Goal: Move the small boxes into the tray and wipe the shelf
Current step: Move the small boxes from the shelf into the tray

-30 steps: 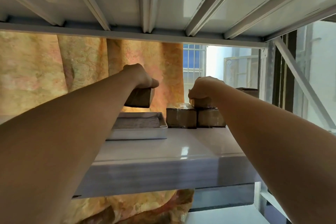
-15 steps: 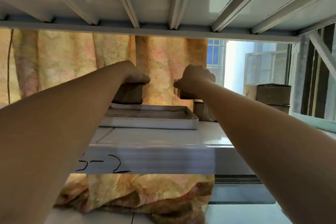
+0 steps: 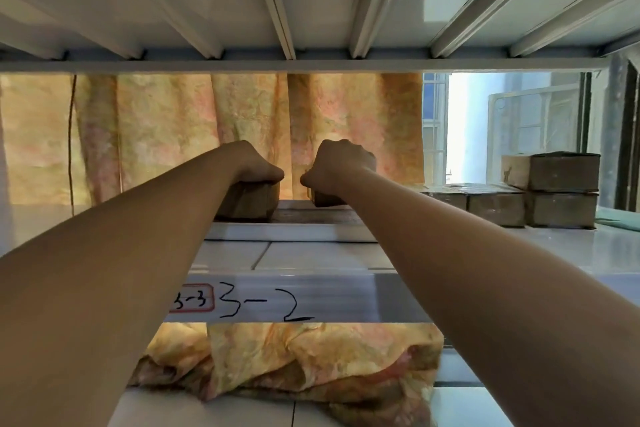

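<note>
My left hand (image 3: 254, 166) grips a small brown box (image 3: 252, 201) from above and holds it down in the left end of the shallow metal tray (image 3: 287, 231). My right hand (image 3: 341, 165) grips a second small brown box (image 3: 325, 199) just over the tray's middle. The tray lies on the white shelf (image 3: 311, 256). Several more small boxes (image 3: 550, 194) stand stacked on the shelf at the right, apart from both hands.
A shelf deck with metal ribs (image 3: 311, 10) hangs low overhead. A yellow patterned curtain (image 3: 207, 135) closes off the back and bunches on the lower shelf (image 3: 294, 367). The shelf's front beam bears the writing "3-2" (image 3: 263, 303). A window (image 3: 485, 128) shows at right.
Both hands carried their boxes leftward from the stack to the tray and lowered them. The view shifted left, so the remaining boxes now lie far right.
</note>
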